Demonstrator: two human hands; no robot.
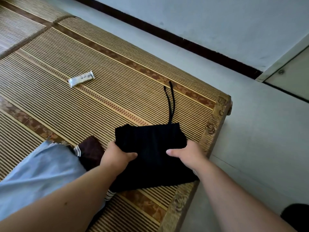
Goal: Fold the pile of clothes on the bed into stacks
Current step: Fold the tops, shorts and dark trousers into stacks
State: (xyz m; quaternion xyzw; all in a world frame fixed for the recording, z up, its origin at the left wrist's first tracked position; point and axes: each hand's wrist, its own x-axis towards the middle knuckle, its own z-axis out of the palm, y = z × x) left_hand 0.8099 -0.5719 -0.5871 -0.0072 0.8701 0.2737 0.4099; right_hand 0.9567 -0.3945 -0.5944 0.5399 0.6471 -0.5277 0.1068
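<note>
I see a bed with a striped bamboo mat (103,67) on top of it. Right under my two hands lies a folded black garment (150,148) — its two black strings (170,101) trail out on the mat, away from my grip. Just left of my left hand sits a dark brown cloth (92,151), and a pale blue garment (41,171) lies past it, farther left. A small silver wrapper (81,79) rests alone on the mat — well beyond my grip, up and to the left.
</note>
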